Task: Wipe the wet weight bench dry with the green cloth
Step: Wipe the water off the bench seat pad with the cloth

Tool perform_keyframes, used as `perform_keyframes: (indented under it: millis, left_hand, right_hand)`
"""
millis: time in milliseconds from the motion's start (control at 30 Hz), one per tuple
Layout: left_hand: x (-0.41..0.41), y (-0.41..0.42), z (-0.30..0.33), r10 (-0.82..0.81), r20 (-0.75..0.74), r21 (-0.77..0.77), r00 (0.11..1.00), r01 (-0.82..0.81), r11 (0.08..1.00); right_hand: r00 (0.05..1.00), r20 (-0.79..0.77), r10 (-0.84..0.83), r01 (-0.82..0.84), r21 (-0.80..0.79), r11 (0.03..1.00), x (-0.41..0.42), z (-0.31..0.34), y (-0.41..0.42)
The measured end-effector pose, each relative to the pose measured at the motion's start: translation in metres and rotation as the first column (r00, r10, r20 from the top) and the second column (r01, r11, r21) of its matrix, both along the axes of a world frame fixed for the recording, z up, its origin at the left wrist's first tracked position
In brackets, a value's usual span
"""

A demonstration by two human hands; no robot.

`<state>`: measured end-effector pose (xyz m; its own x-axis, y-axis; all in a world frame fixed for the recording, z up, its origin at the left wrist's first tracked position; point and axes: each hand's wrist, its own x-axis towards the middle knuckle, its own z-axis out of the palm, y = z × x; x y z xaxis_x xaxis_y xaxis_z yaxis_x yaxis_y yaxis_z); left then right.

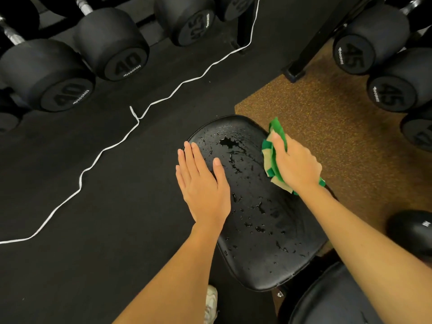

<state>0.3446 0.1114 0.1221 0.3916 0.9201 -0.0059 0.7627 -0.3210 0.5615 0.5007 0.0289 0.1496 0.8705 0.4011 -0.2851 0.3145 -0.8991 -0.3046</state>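
Observation:
The black padded seat of the weight bench (257,218) fills the middle of the view, covered in water drops, with a small puddle near its far end. My left hand (202,183) lies flat and open on the seat's left edge, fingers together. My right hand (295,163) grips the crumpled green and tan cloth (272,160) at the seat's far right edge, the cloth touching the pad. A second black pad (332,300) of the bench shows at the bottom right.
Black dumbbells marked 40 (67,94) and 45 (392,94) sit on racks at the far left and right. A white cord (138,118) winds across the black rubber floor. A brown speckled mat (322,122) lies to the right. A loose dumbbell (411,232) rests beside the bench, and a white shoe (210,302) shows below.

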Motion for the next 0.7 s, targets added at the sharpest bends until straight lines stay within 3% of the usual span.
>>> perform_keyframes:
  millis: [300, 400, 533, 700]
  left_hand:
    - [-0.002, 0.0, -0.001, -0.004, 0.013, -0.004, 1.0, 0.004, 1.0]
    - [-0.002, 0.0, -0.002, -0.009, 0.011, -0.002, 1.0, 0.009, 1.0]
    - [-0.001, -0.001, -0.001, -0.006, 0.016, -0.001, 1.0, 0.006, 1.0]
    - [-0.002, -0.001, 0.0, -0.013, 0.025, -0.016, 1.0, 0.014, 1.0]
  right_hand:
    - [0.961, 0.248, -0.12, 0.132, -0.033, 0.991, -0.028, -0.009, -0.071]
    - [0.923, 0.322, -0.213, 0.203, 0.065, 0.977, -0.047, -0.017, -0.088]
    - [0.889, 0.313, -0.334, 0.272, 0.225, 0.936, -0.079, -0.025, -0.108]
    - [0.877, 0.295, -0.379, 0.351, 0.145, 0.925, -0.098, -0.024, -0.103]
